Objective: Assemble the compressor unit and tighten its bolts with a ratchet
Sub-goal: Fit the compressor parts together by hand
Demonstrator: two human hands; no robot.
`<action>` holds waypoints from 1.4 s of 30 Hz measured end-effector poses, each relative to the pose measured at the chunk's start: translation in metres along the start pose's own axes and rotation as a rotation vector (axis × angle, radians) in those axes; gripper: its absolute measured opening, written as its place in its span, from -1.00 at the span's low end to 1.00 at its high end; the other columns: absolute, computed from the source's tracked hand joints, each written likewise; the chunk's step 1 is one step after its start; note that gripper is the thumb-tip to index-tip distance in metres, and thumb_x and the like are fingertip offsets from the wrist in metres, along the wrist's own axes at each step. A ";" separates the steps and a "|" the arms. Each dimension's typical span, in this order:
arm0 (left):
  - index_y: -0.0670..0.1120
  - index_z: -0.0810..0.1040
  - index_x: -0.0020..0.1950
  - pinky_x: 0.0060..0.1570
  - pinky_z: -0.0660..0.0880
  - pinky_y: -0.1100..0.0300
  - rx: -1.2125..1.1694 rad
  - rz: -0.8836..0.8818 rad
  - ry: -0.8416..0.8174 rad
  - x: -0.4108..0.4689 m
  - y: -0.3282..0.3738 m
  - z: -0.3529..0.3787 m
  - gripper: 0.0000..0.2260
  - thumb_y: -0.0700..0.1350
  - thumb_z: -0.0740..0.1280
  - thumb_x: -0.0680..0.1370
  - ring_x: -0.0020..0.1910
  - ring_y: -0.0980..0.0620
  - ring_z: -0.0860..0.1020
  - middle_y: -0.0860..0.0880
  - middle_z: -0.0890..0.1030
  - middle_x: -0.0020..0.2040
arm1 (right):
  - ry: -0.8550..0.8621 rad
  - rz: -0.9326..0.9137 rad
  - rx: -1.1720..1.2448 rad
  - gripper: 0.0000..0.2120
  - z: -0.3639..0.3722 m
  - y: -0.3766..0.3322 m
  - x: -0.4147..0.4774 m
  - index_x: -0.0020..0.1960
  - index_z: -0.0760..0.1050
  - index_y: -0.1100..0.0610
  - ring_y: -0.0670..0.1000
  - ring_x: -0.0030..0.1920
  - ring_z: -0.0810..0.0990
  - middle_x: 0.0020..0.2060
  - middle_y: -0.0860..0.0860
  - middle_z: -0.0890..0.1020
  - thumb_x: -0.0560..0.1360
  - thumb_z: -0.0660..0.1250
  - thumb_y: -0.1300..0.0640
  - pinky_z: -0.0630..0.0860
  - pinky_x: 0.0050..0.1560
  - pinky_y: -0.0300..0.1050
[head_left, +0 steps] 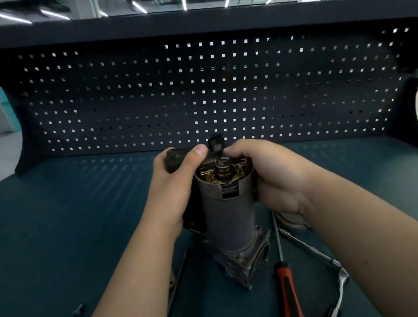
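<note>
A small bolt [78, 310] is lying far left on the teal bench mat [56, 224]. The left hand [177, 184] is gripping the upright compressor unit [227, 212] at mid-bench, thumb over its open top. The right hand [273, 175] is clasping the opposite side, fingers curling at the rim. A red-handled screwdriver [287, 291] and the ratchet [342, 277] are lying just right of the unit.

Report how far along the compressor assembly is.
Done: the motor housing sits on its base casting. In hand: the left hand and right hand grip the housing's open top, brass internals exposed. Left: closing it and tightening bolts; the ratchet and screwdriver lie untouched on the bench.
</note>
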State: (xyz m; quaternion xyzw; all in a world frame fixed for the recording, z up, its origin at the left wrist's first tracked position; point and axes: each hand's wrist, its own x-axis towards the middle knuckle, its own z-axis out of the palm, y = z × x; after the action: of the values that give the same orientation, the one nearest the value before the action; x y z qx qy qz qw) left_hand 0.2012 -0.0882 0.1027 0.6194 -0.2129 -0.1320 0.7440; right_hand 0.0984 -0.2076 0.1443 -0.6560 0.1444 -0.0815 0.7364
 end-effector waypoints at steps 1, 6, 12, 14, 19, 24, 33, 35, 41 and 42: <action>0.19 0.43 0.20 0.07 0.55 0.04 0.008 -0.003 0.014 -0.003 0.000 0.001 -0.25 0.36 0.49 0.07 0.04 0.09 0.64 0.12 0.66 0.06 | 0.005 0.000 0.029 -0.76 0.001 0.001 0.001 0.03 0.64 0.12 0.03 -0.03 0.67 -0.04 0.05 0.71 0.52 0.23 0.07 0.52 0.08 -0.02; 0.25 0.40 0.11 0.00 0.57 0.09 0.009 0.041 0.108 -0.020 -0.003 0.003 -0.31 0.36 0.49 0.05 -0.03 0.19 0.64 0.19 0.65 -0.01 | -0.025 -0.073 0.118 -0.73 0.001 0.013 0.001 0.04 0.65 0.16 0.09 0.00 0.68 -0.03 0.10 0.71 0.52 0.23 0.07 0.55 0.11 0.01; 0.27 0.40 0.09 -0.30 0.51 0.33 -0.062 0.036 0.151 -0.031 0.000 0.012 -0.42 0.25 0.49 0.12 -0.19 0.30 0.63 0.33 0.62 -0.16 | 0.022 -0.188 0.097 -0.78 0.003 0.022 0.001 -0.15 0.69 0.05 0.02 -0.16 0.71 -0.14 0.06 0.72 0.48 0.27 0.04 0.59 -0.18 -0.09; 0.27 0.40 0.06 -0.27 0.53 0.28 -0.094 0.010 0.140 -0.030 0.003 0.014 -0.44 0.19 0.52 0.13 -0.19 0.26 0.65 0.27 0.65 -0.17 | 0.033 -0.213 0.109 -0.79 0.002 0.021 0.003 -0.03 0.65 0.02 0.00 -0.11 0.71 -0.12 0.02 0.73 0.41 0.30 0.03 0.59 -0.16 -0.09; 0.20 0.43 0.12 -0.21 0.57 0.20 -0.136 0.019 0.153 -0.031 0.002 0.020 -0.45 0.07 0.53 0.19 -0.13 0.17 0.67 0.15 0.68 -0.09 | 0.004 -0.281 0.146 -0.66 -0.005 0.022 0.004 0.12 0.56 -0.10 -0.03 -0.08 0.70 -0.09 -0.02 0.72 0.36 0.25 0.06 0.61 -0.17 -0.13; 0.19 0.42 0.16 -0.23 0.56 0.25 -0.132 0.028 0.148 -0.032 0.000 0.022 -0.42 0.07 0.53 0.20 -0.10 0.17 0.67 0.16 0.68 -0.08 | -0.038 -0.294 0.192 -0.70 -0.008 0.025 0.002 0.16 0.51 -0.12 -0.02 -0.10 0.71 -0.11 -0.01 0.72 0.49 0.19 0.12 0.60 -0.23 -0.18; 0.18 0.35 0.29 0.03 0.58 0.03 -0.121 -0.024 0.150 -0.038 0.008 0.026 -0.28 0.11 0.52 0.17 0.02 0.09 0.64 0.09 0.63 0.09 | -0.030 -0.143 0.174 -0.69 -0.004 0.014 -0.005 0.07 0.64 0.10 0.07 0.00 0.68 -0.01 0.09 0.71 0.53 0.15 0.09 0.58 0.08 0.03; 0.22 0.33 0.27 -0.04 0.57 0.09 -0.124 -0.043 0.179 -0.042 0.007 0.025 -0.27 0.17 0.49 0.14 0.02 0.11 0.63 0.10 0.60 0.13 | -0.052 -0.092 0.151 -0.63 -0.001 0.013 -0.007 0.12 0.62 0.19 0.14 0.05 0.65 0.04 0.14 0.68 0.50 0.14 0.07 0.53 0.15 0.08; 0.30 0.36 0.06 -0.16 0.57 0.14 -0.148 -0.033 0.241 -0.046 0.002 0.023 -0.51 0.13 0.46 0.19 0.00 0.10 0.63 0.06 0.58 0.13 | -0.061 -0.108 0.128 -0.69 0.006 0.013 -0.007 0.12 0.59 0.18 0.07 -0.10 0.62 -0.08 0.12 0.66 0.51 0.16 0.12 0.55 -0.03 -0.05; 0.29 0.35 0.05 -0.17 0.57 0.15 -0.139 -0.029 0.235 -0.044 0.002 0.025 -0.51 0.12 0.46 0.20 0.00 0.10 0.63 0.06 0.57 0.13 | -0.060 -0.104 0.131 -0.67 0.005 0.013 -0.007 0.16 0.58 0.21 0.08 -0.09 0.62 -0.08 0.12 0.65 0.50 0.16 0.12 0.55 -0.02 -0.04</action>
State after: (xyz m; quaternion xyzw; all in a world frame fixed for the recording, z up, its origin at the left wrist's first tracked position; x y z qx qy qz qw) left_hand 0.1504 -0.0889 0.1014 0.5807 -0.1057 -0.0835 0.8029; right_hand 0.0923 -0.1988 0.1324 -0.6151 0.0822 -0.1091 0.7765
